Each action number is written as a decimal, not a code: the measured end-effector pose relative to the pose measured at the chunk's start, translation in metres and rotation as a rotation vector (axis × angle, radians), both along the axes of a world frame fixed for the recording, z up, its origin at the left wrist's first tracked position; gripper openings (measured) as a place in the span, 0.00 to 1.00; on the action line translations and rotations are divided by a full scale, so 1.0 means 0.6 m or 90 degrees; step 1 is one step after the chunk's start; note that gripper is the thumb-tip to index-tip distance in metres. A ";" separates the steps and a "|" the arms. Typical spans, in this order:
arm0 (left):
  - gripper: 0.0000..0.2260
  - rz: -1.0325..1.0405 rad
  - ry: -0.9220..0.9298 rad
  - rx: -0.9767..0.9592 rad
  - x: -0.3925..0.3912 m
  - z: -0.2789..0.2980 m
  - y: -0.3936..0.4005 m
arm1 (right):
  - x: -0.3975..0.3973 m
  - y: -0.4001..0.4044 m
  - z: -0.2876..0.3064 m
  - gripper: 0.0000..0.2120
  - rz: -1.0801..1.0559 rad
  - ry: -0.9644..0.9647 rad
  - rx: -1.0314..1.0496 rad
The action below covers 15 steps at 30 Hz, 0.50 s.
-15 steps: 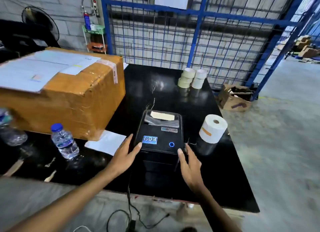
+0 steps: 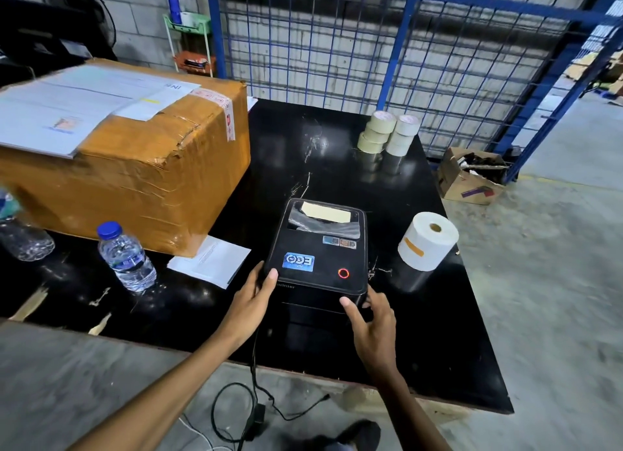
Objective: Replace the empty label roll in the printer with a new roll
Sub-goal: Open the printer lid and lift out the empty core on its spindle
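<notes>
A black label printer (image 2: 320, 248) sits near the front of the black table (image 2: 438, 332), lid down, with a ring light glowing red on its top. My left hand (image 2: 251, 302) grips the lid's front left corner, thumb on top. My right hand (image 2: 372, 322) holds the front right corner, fingers curled under the edge. A new white label roll (image 2: 426, 246) lies on its side just right of the printer, untouched. Through the lid's window a pale strip shows; the inside is otherwise hidden.
A large taped cardboard box (image 2: 135, 167) with papers on top fills the left of the table. A water bottle (image 2: 126, 256) and a paper sheet (image 2: 210, 260) sit left of the printer. Stacked tape rolls (image 2: 387, 133) stand at the back. A blue wire fence (image 2: 404, 46) stands behind the table; cables hang off its front edge.
Both hands have closed onto the printer's front corners. The ring light has turned from blue to red. The view has moved closer.
</notes>
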<state>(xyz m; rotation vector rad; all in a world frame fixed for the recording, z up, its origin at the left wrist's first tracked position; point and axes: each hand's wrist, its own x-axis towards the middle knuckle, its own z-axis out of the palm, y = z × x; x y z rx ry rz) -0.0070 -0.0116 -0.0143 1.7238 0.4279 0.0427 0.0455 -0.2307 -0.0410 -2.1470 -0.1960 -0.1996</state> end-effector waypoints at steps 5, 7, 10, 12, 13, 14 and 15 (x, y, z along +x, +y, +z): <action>0.38 -0.014 0.019 -0.003 -0.005 -0.012 0.008 | 0.024 -0.008 0.034 0.19 0.019 -0.037 0.004; 0.37 -0.010 0.030 -0.003 -0.003 -0.017 0.011 | 0.043 0.000 0.068 0.18 -0.004 -0.039 0.030; 0.27 0.017 0.035 0.034 0.001 -0.016 0.009 | 0.104 0.022 0.145 0.27 -0.066 -0.009 0.042; 0.20 0.037 0.033 0.093 0.009 -0.022 0.012 | 0.157 0.039 0.199 0.31 -0.105 0.019 0.037; 0.19 0.037 0.036 0.108 0.011 -0.025 0.014 | 0.183 0.046 0.222 0.32 -0.113 0.032 0.035; 0.19 0.035 0.037 0.116 0.013 -0.028 0.015 | 0.205 0.053 0.240 0.34 -0.114 0.040 0.031; 0.19 0.033 0.041 0.122 0.012 -0.027 0.016 | 0.225 0.058 0.251 0.34 -0.111 0.044 0.024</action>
